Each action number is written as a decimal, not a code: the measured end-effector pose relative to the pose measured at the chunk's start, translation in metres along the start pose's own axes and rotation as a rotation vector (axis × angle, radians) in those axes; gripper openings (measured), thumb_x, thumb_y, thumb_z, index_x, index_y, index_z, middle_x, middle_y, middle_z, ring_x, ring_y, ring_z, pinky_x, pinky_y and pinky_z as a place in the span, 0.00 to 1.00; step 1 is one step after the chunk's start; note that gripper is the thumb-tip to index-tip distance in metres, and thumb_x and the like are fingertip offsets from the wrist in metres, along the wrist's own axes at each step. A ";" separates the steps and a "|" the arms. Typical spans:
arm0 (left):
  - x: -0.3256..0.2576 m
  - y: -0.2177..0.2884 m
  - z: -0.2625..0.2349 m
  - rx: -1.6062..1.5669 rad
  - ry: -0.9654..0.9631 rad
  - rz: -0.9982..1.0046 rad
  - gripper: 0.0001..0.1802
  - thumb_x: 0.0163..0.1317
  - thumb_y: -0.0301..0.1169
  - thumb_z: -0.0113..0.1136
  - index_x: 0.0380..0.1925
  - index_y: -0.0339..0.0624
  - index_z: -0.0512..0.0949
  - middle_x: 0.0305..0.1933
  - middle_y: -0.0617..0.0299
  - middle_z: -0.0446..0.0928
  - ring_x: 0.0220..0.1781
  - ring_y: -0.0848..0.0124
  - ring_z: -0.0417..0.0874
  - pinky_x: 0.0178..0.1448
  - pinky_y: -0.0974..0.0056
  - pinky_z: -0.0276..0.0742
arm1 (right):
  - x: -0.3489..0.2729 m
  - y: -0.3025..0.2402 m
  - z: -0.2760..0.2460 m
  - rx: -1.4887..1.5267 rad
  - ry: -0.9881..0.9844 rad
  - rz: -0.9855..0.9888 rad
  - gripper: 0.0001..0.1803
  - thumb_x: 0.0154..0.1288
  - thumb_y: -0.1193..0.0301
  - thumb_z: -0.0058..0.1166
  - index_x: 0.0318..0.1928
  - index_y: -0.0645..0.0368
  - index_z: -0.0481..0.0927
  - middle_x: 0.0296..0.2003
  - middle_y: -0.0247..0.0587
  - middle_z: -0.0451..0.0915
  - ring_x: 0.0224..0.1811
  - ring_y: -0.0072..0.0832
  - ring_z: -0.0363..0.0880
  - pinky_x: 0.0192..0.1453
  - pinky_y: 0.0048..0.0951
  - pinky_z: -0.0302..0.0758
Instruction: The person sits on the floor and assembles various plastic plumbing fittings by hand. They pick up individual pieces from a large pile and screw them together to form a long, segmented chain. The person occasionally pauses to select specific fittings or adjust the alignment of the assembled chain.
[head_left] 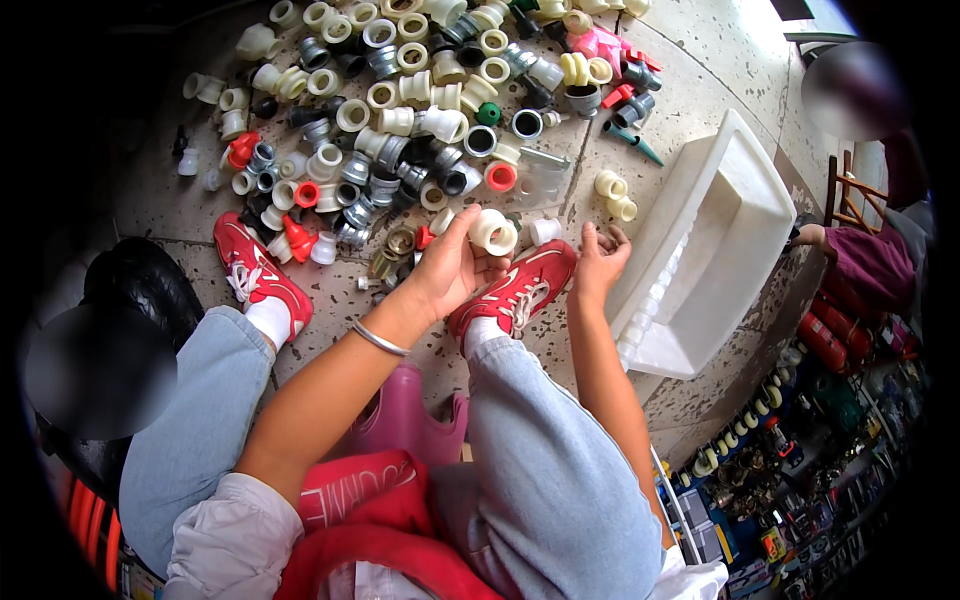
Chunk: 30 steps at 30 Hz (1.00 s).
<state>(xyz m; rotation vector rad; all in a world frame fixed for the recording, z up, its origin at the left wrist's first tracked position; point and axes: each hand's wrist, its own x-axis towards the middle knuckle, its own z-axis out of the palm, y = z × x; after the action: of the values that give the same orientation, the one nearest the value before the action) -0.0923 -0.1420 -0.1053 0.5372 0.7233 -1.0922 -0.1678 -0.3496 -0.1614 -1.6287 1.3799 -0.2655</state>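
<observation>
From the head camera, looking down past your knees, take your right red sneaker point(517, 288) as the landmark. Your left hand point(452, 268) sits just above its toe, fingers curled around a cream plastic pipe fitting point(494, 231), a short socket held at the fingertips; its open bore faces up toward the camera, and its axis tilts slightly away from you. The thumb and fingers are pressed against its sides, so the fitting is off the floor and in that hand.

Your right hand point(598, 262) is just to the right of the sneaker's toe, fingertips drawn together near a small dark piece; you cannot tell from this view whether it pinches something or merely touches the floor. The held fitting lies to the left of that hand, near it but apart, and the left hand alone has it.

Beyond the sneaker, the big heap of fittings point(400, 110) spreads over the speckled floor: cream, grey, red and one green. To the sneaker's right rests a white plastic tray point(740, 190), with two cream fittings point(615, 196) between tray and heap. Your other sneaker point(255, 272) stands well to the left.
</observation>
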 end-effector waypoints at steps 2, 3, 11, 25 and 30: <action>-0.001 -0.001 -0.001 -0.023 -0.041 -0.008 0.31 0.73 0.55 0.40 0.53 0.37 0.74 0.34 0.60 0.79 0.34 0.71 0.81 0.43 0.65 0.79 | 0.022 0.001 0.004 -0.140 0.113 -0.091 0.26 0.59 0.69 0.65 0.56 0.64 0.72 0.33 0.37 0.76 0.35 0.25 0.75 0.42 0.28 0.74; -0.001 -0.002 -0.001 -0.033 -0.066 -0.017 0.31 0.74 0.55 0.39 0.53 0.37 0.74 0.34 0.60 0.79 0.34 0.71 0.81 0.43 0.65 0.79 | 0.034 0.003 0.003 -0.211 0.175 -0.136 0.27 0.59 0.69 0.66 0.56 0.65 0.71 0.34 0.38 0.76 0.35 0.26 0.76 0.43 0.29 0.75; 0.000 -0.010 0.006 -0.086 -0.030 -0.055 0.28 0.72 0.56 0.45 0.50 0.41 0.75 0.35 0.58 0.81 0.34 0.70 0.82 0.44 0.63 0.80 | 0.036 0.006 -0.003 -0.302 0.178 -0.234 0.21 0.57 0.68 0.66 0.46 0.64 0.72 0.38 0.43 0.78 0.37 0.30 0.78 0.46 0.31 0.76; -0.015 -0.003 0.040 0.239 0.023 0.478 0.26 0.63 0.33 0.67 0.56 0.39 0.66 0.51 0.58 0.77 0.53 0.71 0.79 0.59 0.64 0.78 | -0.075 -0.098 -0.015 -0.306 -0.351 -0.818 0.28 0.46 0.81 0.65 0.52 0.58 0.75 0.33 0.38 0.74 0.25 0.25 0.74 0.32 0.28 0.74; -0.019 -0.007 0.045 0.388 0.017 0.545 0.29 0.61 0.27 0.67 0.58 0.35 0.63 0.56 0.51 0.73 0.56 0.68 0.79 0.60 0.65 0.78 | -0.078 -0.099 -0.017 -0.370 -0.342 -0.874 0.29 0.45 0.82 0.64 0.52 0.58 0.74 0.33 0.42 0.75 0.28 0.32 0.75 0.32 0.31 0.75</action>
<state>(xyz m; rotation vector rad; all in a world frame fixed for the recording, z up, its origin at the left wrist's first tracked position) -0.0924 -0.1647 -0.0618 1.0087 0.3407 -0.7113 -0.1416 -0.3001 -0.0469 -2.3924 0.4066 -0.2201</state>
